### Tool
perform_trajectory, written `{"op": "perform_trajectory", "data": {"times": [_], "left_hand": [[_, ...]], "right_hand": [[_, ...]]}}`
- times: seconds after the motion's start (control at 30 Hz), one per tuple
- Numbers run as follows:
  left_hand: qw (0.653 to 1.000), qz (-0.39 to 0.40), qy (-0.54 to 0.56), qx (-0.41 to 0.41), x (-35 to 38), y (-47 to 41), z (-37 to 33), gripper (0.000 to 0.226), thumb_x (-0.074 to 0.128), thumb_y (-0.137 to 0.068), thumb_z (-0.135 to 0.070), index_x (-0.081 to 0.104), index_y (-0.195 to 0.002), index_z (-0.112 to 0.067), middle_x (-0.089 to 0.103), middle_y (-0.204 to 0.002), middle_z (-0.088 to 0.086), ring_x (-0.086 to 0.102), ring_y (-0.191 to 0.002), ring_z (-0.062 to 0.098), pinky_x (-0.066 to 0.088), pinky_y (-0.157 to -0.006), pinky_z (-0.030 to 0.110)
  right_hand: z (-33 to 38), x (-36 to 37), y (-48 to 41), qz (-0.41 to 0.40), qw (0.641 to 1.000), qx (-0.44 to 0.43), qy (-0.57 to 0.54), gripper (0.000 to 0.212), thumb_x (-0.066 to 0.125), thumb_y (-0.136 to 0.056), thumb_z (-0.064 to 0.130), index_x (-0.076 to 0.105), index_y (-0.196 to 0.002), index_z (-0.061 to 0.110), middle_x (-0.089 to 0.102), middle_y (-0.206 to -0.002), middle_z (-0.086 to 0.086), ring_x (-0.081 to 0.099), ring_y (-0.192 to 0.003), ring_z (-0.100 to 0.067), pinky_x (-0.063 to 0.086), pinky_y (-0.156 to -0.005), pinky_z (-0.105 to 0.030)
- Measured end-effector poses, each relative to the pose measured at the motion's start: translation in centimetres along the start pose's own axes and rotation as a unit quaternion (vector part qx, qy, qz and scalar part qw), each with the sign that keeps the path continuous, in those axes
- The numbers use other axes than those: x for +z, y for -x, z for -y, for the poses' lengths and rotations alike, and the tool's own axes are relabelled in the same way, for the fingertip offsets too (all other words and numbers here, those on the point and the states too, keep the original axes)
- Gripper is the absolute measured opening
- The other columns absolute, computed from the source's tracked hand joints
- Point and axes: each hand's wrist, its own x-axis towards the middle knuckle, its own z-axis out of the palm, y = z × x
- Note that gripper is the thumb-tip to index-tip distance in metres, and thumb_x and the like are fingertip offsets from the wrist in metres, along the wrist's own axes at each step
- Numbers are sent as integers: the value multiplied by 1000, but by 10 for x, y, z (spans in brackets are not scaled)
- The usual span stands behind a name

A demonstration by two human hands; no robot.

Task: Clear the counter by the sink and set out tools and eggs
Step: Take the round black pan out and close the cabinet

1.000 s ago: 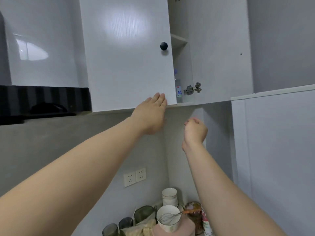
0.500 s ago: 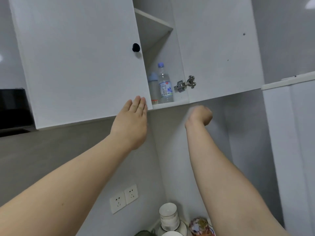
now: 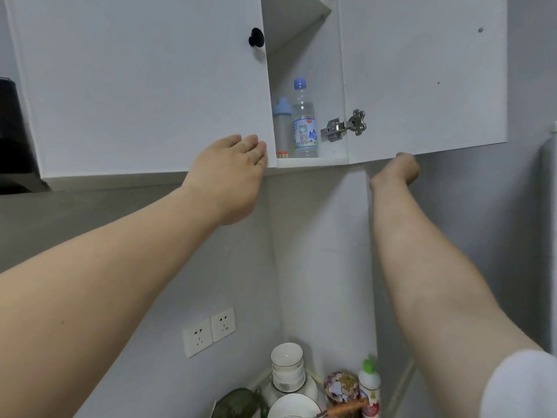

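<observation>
Fingers (image 3: 251,149) of the left hand (image 3: 229,182) lie straight and close together, flat on the low corner of the left cupboard door (image 3: 135,86).
Over on the other side, the right hand (image 3: 398,173) is up under the bottom edge of the open right door (image 3: 422,86). Its fingers (image 3: 403,156) are bent and touch that edge, but I cannot tell if they hook round it. Between the two doors a water bottle (image 3: 304,128) with a blue cap and a smaller bottle (image 3: 282,131) stand side by side on the low shelf (image 3: 310,161). Far below, in the corner under the cupboard, are the stacked white cups (image 3: 286,368), a white bowl (image 3: 294,406), a round tin (image 3: 340,384) with a cartoon dog and a bottle with a green cap (image 3: 369,384), all close together. Two wall sockets (image 3: 209,330) sit on the wall to their left.
</observation>
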Motion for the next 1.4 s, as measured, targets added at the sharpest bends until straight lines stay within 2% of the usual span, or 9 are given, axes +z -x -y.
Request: {"op": "perform_trajectory", "data": {"times": [0.13, 0.23, 0.33, 0.5, 0.67, 0.87, 1.0, 1.13, 1.4], "left_hand": [[999, -20, -7, 28, 5, -5, 16, 59, 31, -96, -22, 30, -155, -14, 29, -162, 1, 17, -151, 21, 9, -123, 36], [998, -29, 31, 36, 8, -5, 19, 58, 38, -92, -19, 41, -150, -13, 38, -157, 1, 21, -149, 21, 7, -124, 35], [998, -26, 38, 35, 9, -5, 21, 61, 36, -94, -18, 33, -154, -12, 30, -161, 2, 15, -152, 21, 1, -123, 35], [998, -25, 52, 35, 10, -3, 20, 62, 33, -95, -18, 27, -156, -11, 25, -164, 3, 11, -153, 20, -2, -123, 34], [997, -25, 61, 31, 8, -4, 19, 62, 34, -95, -17, 26, -156, -11, 24, -164, 3, 10, -154, 20, -3, -124, 34], [997, -14, 73, 20, 6, -4, 17, 63, 34, -96, -17, 24, -157, -12, 20, -165, 2, 7, -154, 19, -5, -123, 34], [996, -11, 81, 19, 4, -3, 17, 63, 34, -95, -16, 23, -157, -12, 20, -165, 1, 6, -154, 19, -7, -122, 33], [996, -9, 84, 16, 5, -3, 17, 64, 35, -95, -15, 23, -157, -12, 21, -165, 0, 7, -154, 18, -7, -122, 33], [996, 0, 91, 12, 6, -3, 17, 65, 35, -94, -15, 21, -158, -11, 20, -165, 0, 5, -154, 17, -7, -122, 32]], "right_hand": [[10, 1, -23, 19, 999, -2, -49, 16, 42, -89, 1, 51, -83, 13, 53, -85, -3, 48, -66, -17, 43, -61, -21], [7, -2, -16, 34, 999, -17, -36, 26, 34, -90, -2, 56, -91, 13, 51, -76, -4, 40, -59, -15, 37, -55, -20], [1, -7, -11, 70, 996, -37, -51, 24, 41, -95, 7, 58, -84, 20, 52, -72, 3, 41, -58, -12, 37, -60, -19], [1, -18, -4, 101, 992, 1, -82, 33, 34, -94, 2, 62, -90, 17, 62, -88, -2, 61, -95, -19, 44, -88, -24], [4, -28, 6, 134, 980, 42, -143, 28, 34, -96, 14, 62, -99, 15, 65, -117, -6, 58, -121, -27, 37, -107, -37], [5, -33, 13, 162, 973, 92, -135, 41, 38, -96, 54, 64, -108, 24, 63, -126, 8, 62, -111, -19, 39, -96, -33], [10, -31, 22, 163, 969, 109, -153, 29, 48, -94, 40, 65, -109, 21, 66, -116, 6, 66, -95, -19, 40, -75, -27], [9, -27, 31, 158, 964, 106, -188, 14, 51, -92, 22, 64, -96, 17, 65, -89, 3, 62, -71, -16, 43, -72, -22], [-5, -19, 53, 181, 965, 120, -147, 13, 53, -89, 1, 64, -95, 7, 64, -88, -6, 61, -73, -22, 53, -65, -22]]}}
